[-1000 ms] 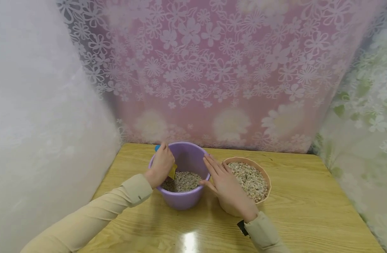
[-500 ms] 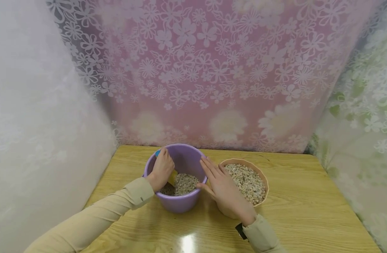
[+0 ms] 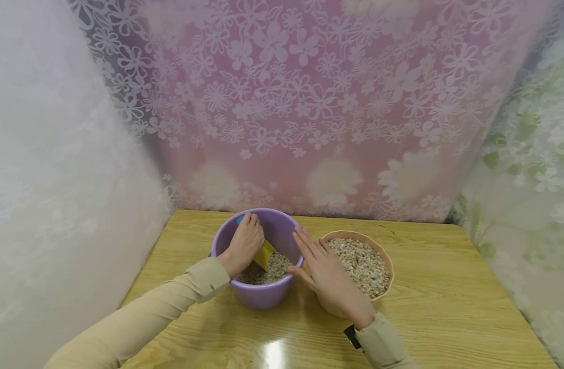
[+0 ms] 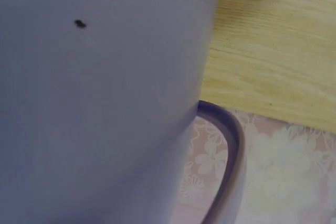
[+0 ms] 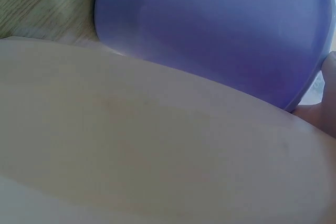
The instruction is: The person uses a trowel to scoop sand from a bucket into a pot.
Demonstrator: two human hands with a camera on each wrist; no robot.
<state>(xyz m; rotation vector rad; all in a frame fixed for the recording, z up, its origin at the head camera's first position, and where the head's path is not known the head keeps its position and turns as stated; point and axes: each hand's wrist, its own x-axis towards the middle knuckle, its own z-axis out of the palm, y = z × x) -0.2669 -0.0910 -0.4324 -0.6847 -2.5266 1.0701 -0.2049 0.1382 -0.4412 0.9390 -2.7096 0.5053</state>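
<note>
My left hand [image 3: 246,242] grips the blue handle of a small shovel with a yellow blade [image 3: 265,254]. The blade's lower edge is down in the gravel-like grains [image 3: 279,264] inside a purple bucket [image 3: 262,298]. Fingers extended, my right hand [image 3: 332,279] rests against the bucket's right rim. Beneath and beside that hand stands a peach-coloured pot [image 3: 391,279], filled with similar pale grains [image 3: 361,264]. In the left wrist view the bucket's wall [image 4: 105,77] fills much of the frame and hides the shovel. A bit of my right hand [image 5: 328,93] shows at the right wrist view's edge.
Both containers stand on a wood-grain table [image 3: 447,297]. A pink flowered curtain [image 3: 282,128] hangs behind its far edge, with pale sheets [image 3: 69,179] at both sides. The bucket's curved purple handle [image 4: 236,150] sticks out in the left wrist view.
My left hand has moved right, farther into the bucket, and more of the yellow blade shows. My right hand stays at the rim.
</note>
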